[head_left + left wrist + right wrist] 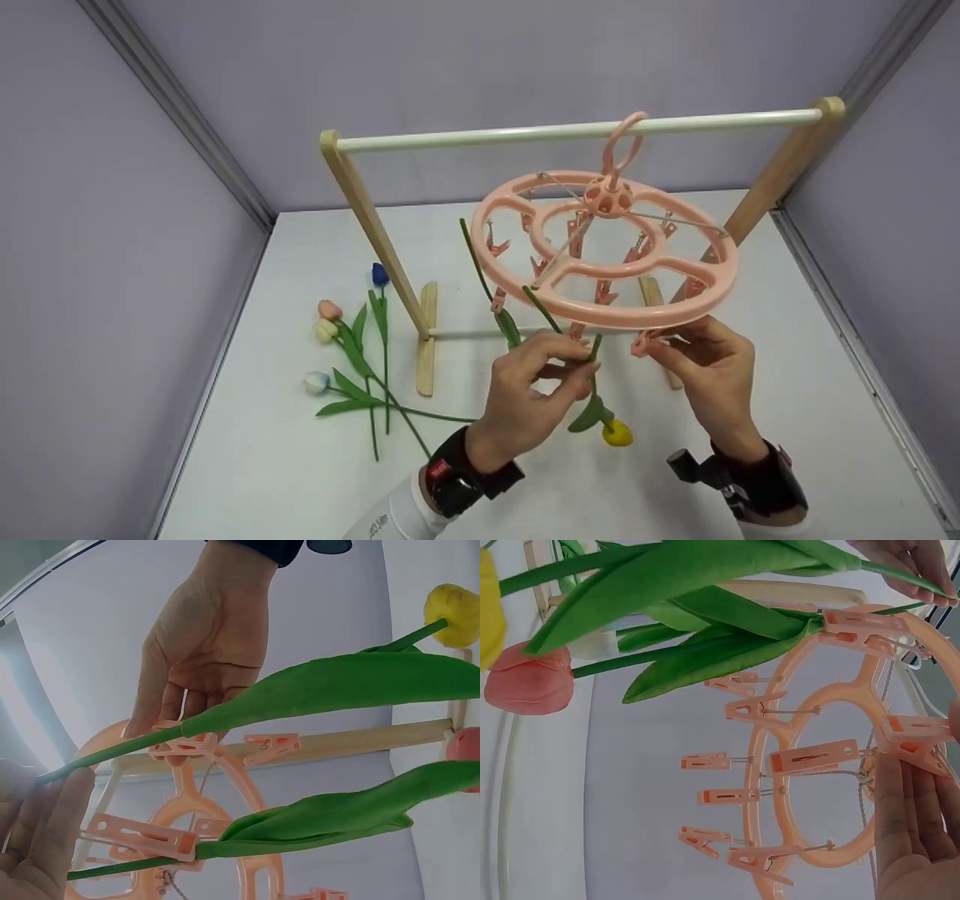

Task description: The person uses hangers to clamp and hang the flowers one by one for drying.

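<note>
A pink round clip hanger [607, 255] hangs by its hook from the white rod [577, 131] of a wooden rack. My left hand [540, 375] pinches the green stem [594, 360] of a yellow tulip [616, 433], whose bud hangs downward. My right hand [697, 360] pinches a pink clip [643, 343] at the hanger's near rim. In the left wrist view the stem [112, 752] crosses that clip [184, 744]; whether it is clamped I cannot tell. Another clip [142, 836] holds a second stem, a pink tulip [529, 679] hanging bud down.
Several loose tulips lie on the white table [285, 450] at the left: blue [380, 274], pink [329, 309], cream [325, 330] and pale blue [316, 382]. The rack's wooden legs [375, 232] and foot [427, 337] stand behind the hanger. Grey walls close in the table.
</note>
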